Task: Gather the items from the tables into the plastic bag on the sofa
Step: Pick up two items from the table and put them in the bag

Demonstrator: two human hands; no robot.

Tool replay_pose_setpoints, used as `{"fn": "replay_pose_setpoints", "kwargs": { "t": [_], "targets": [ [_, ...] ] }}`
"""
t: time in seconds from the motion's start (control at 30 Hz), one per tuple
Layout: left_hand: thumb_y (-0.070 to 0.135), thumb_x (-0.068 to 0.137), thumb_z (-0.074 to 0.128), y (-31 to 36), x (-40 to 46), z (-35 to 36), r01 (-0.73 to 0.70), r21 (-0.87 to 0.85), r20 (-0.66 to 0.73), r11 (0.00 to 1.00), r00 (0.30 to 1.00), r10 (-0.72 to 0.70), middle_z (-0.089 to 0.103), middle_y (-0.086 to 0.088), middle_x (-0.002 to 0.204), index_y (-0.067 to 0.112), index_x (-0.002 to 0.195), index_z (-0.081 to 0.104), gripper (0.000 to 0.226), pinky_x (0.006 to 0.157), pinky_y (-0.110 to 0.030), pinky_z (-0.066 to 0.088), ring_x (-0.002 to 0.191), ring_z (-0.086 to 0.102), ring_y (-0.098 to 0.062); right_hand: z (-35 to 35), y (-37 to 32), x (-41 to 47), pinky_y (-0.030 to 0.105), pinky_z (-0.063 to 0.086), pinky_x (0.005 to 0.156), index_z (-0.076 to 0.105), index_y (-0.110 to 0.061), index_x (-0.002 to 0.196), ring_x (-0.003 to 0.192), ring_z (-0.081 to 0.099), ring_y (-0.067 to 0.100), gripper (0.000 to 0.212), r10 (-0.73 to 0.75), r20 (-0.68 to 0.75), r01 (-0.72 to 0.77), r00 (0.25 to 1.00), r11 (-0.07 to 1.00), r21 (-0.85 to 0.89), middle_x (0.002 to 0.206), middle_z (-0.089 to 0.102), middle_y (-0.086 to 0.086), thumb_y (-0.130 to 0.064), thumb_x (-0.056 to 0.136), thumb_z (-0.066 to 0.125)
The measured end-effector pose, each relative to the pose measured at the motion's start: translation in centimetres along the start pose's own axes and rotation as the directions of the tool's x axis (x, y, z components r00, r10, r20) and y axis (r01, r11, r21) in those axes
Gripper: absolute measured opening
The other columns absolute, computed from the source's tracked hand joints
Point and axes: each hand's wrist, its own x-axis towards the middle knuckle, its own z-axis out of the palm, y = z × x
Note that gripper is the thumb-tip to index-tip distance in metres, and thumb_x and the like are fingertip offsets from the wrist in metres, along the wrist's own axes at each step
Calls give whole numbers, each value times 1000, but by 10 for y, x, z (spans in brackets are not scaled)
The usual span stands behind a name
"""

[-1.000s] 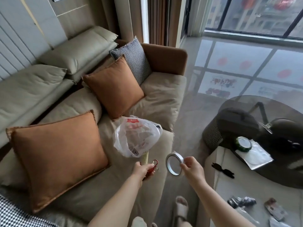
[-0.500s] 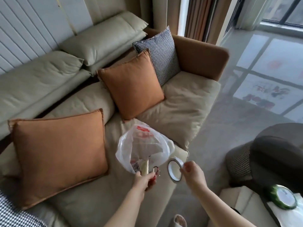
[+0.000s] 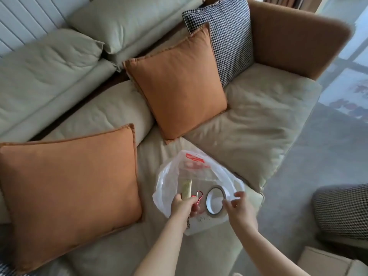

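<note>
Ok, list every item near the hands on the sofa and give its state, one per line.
White plastic bag: lying on the sofa seat, mouth open.
Roll of tape: over the bag, beside the right hand; contact unclear.
Pale cream tube: gripped in the left hand.
Red carabiner clip: held in the left hand with the tube.

left hand (image 3: 182, 204): fingers curled, gripping | right hand (image 3: 238, 210): fingers spread, relaxed

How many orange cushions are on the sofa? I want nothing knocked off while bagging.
2: one large orange cushion at the near left, another orange cushion farther back, leaning by the checked cushion. More may lie out of frame.
</note>
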Motion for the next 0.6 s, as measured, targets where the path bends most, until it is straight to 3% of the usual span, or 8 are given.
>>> {"fn": "replay_pose_setpoints", "kwargs": {
  "t": [0.13,0.27,0.37,0.47,0.6],
  "targets": [
    [7,80,67,7,51,-1,6,11,20,1000,1000,-6,62,-9,71,2,108,55,31,45,-22,46,50,56,-15,29,-11,35,31,41,67,50,-17,99,80,56,19,17,26,-34,-28,999,998,-47,87,60,-4,-31,91,53],
    [8,80,67,12,91,0,34,41,15,999,999,-35,62,-8,70,9,99,55,22,44,-22,44,49,53,-14,59,-15,66,33,44,65,49,-26,83,78,57,18,11,41,-99,-54,994,989,-137,82,59,-8,-35,88,53],
    [9,78,68,12,118,2,21,109,-9,994,1000,-20,61,-8,70,9,97,55,23,54,-28,46,54,54,-18,73,-18,84,28,38,52,48,-24,76,66,55,16,20,68,-141,-103,988,959,-263,72,58,-7,-39,89,50],
    [13,76,68,12,139,5,3,238,-32,971,999,5,64,-7,77,13,95,55,23,64,-32,52,57,57,-19,87,-22,99,28,28,48,52,-18,81,64,53,18,17,133,-87,-153,987,949,-276,71,56,-2,-30,92,48],
    [14,77,69,7,151,6,-15,336,-7,942,1000,18,67,-8,90,12,103,55,29,70,-35,56,68,61,-21,102,-16,113,32,38,63,52,-12,90,75,55,23,9,185,-65,-196,981,926,-323,83,60,4,-16,91,44]
  ]
}}
